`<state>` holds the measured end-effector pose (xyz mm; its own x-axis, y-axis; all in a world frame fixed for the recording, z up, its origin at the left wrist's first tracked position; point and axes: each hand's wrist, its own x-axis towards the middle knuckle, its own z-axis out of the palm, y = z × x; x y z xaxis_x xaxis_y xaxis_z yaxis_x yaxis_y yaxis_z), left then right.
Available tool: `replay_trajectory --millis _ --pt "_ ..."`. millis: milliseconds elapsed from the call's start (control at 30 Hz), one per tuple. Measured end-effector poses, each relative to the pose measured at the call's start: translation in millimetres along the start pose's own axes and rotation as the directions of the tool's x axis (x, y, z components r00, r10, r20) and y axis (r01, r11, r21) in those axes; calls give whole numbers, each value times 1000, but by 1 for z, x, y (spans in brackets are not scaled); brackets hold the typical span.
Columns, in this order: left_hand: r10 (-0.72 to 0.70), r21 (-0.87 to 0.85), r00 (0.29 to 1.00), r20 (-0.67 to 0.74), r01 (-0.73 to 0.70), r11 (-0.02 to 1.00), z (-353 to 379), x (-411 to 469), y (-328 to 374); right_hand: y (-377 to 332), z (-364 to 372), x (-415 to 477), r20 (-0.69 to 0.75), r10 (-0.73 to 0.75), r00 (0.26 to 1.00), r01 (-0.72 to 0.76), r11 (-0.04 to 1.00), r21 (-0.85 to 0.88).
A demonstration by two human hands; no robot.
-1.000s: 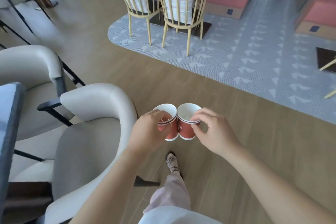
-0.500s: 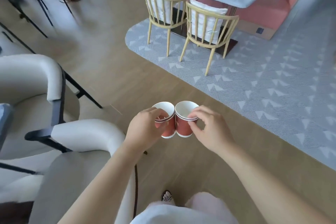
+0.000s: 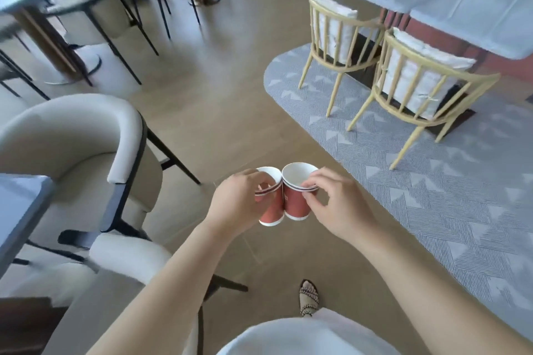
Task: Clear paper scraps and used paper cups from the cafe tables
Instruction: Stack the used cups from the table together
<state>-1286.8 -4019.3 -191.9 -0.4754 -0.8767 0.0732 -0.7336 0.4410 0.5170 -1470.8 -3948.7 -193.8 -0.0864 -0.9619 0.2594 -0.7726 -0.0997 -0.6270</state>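
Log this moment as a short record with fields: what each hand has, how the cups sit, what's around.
left hand: left hand grips the left cup around its upper wall
right hand: right hand pinches the right cup near its rim
cups: two red paper cups, upright, side by side, walls touching, held over the floor
contents: right cup looks empty inside; left cup partly hidden
nearby: padded chair to the left, two wooden chairs on a rug to the right
tables: one table beyond the wooden chairs

two red paper cups (image 3: 295,202), white-rimmed, upright, empty, touching side by side
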Motion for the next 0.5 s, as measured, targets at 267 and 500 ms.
replay_trajectory --millis 267,500 --pt "-118 -56 991 -67 115 992 7 106 -1 61 -15 119 74 -80 994 81 997 -1" --pt "-222 -42 968 -118 218 975 -1 177 -44 82 22 216 123 -122 985 110 989 101"
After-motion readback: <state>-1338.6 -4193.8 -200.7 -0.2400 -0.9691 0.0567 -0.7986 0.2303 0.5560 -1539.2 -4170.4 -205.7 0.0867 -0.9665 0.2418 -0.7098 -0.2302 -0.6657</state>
